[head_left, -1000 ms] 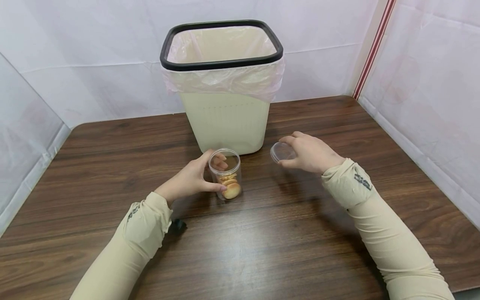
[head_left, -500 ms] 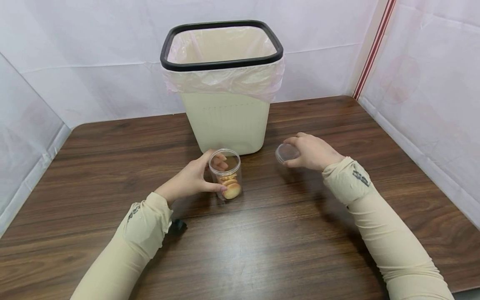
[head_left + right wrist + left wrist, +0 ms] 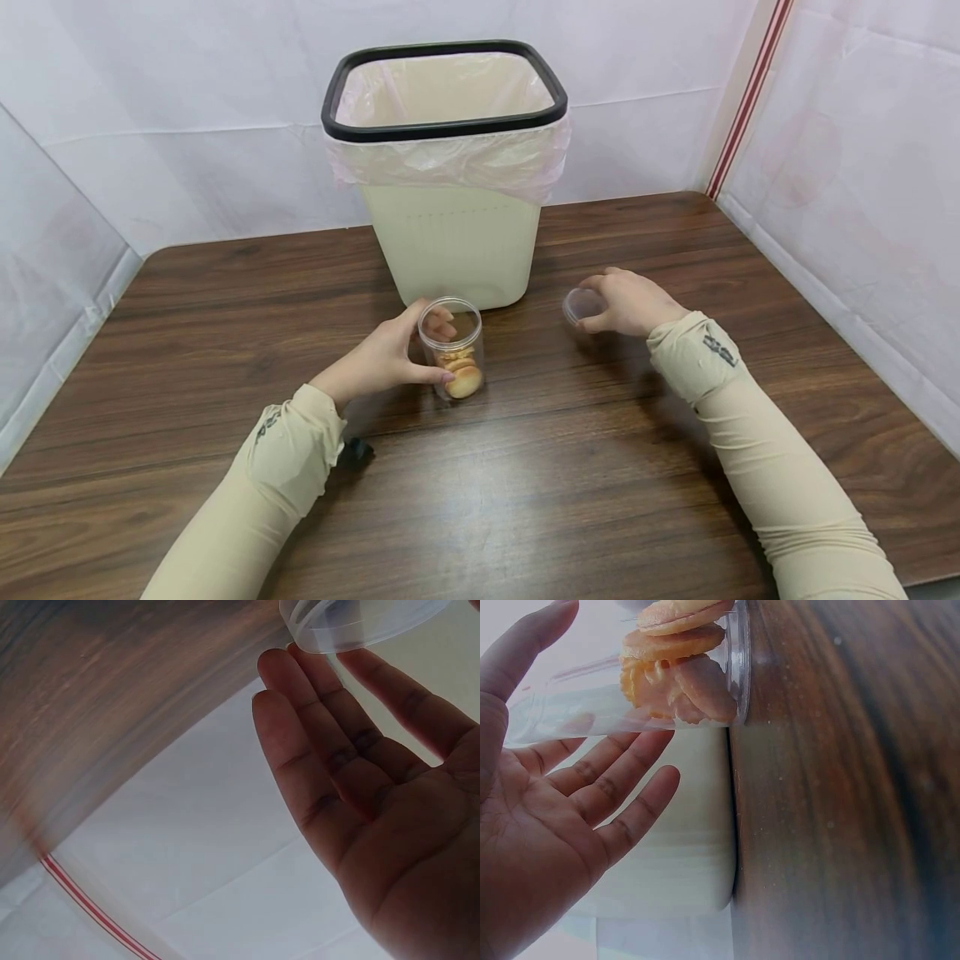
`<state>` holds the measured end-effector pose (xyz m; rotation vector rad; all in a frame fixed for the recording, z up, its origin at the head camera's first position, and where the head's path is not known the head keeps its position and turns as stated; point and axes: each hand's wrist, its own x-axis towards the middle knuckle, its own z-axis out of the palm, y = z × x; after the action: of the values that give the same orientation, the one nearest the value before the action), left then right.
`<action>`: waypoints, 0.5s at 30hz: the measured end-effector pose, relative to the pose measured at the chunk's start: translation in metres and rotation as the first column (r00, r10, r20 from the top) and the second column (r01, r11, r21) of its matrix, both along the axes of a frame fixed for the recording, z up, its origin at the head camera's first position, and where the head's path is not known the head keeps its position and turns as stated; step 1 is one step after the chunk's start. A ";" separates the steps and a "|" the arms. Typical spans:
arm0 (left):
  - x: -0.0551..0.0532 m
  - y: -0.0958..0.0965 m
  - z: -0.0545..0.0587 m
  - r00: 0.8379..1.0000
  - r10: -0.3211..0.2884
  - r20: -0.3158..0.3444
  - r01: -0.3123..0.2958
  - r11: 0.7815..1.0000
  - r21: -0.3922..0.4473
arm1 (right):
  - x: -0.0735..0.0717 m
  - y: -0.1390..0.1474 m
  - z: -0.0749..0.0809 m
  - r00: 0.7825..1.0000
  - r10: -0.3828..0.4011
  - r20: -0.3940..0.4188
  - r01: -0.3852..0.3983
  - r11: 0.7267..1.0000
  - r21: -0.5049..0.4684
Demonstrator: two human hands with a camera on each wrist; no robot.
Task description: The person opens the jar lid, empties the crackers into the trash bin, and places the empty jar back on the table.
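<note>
A clear round jar, uncovered at the top, stands upright on the table in front of the bin. Several round, golden cookies lie at its bottom; the left wrist view shows more cookies stacked behind the clear wall. My left hand holds the jar from its left, thumb on the near side and fingers round the back. Off to the right, my right hand pinches a clear round lid by its edge, tilted above the table. In the right wrist view the lid sits at the fingertips.
Behind the jar rises a cream bin with a black rim and a pinkish plastic liner. A small black object shows beside the left sleeve. White sheets enclose the brown wooden table.
My right hand has drifted slightly to the right with the lid, away from the jar. The left hand and the jar have stayed in place.
</note>
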<state>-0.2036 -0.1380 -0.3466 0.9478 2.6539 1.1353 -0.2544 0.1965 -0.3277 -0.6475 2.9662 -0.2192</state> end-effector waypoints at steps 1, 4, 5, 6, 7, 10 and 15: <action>0.000 0.000 0.000 1.000 0.000 0.001 0.000 1.000 0.000 | -0.001 0.001 0.000 1.000 -0.003 0.002 0.003 1.000 0.003; 0.000 0.000 0.000 1.000 0.000 0.001 0.000 1.000 0.000 | -0.002 0.002 -0.002 1.000 -0.006 0.009 0.006 1.000 0.013; 0.001 0.000 0.000 1.000 0.001 0.001 -0.001 1.000 -0.001 | -0.002 0.002 -0.002 1.000 -0.008 0.011 0.008 1.000 0.015; 0.001 0.000 0.000 1.000 0.000 0.001 0.000 1.000 -0.002 | -0.003 0.002 -0.002 1.000 -0.009 0.014 0.009 1.000 0.016; 0.001 0.000 0.000 1.000 0.001 0.001 -0.001 1.000 -0.002 | -0.003 0.003 -0.002 1.000 -0.011 0.017 0.011 1.000 0.017; 0.001 0.000 0.000 1.000 0.002 -0.002 -0.002 1.000 -0.002 | -0.003 0.003 -0.001 1.000 -0.014 0.024 0.014 1.000 0.016; 0.001 0.001 0.001 1.000 0.005 -0.003 -0.005 1.000 -0.002 | -0.003 0.003 -0.002 0.999 -0.021 0.025 0.021 1.000 0.013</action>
<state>-0.2027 -0.1374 -0.3460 0.9441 2.6608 1.1322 -0.2576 0.2000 -0.3299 -0.6077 2.9490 -0.2077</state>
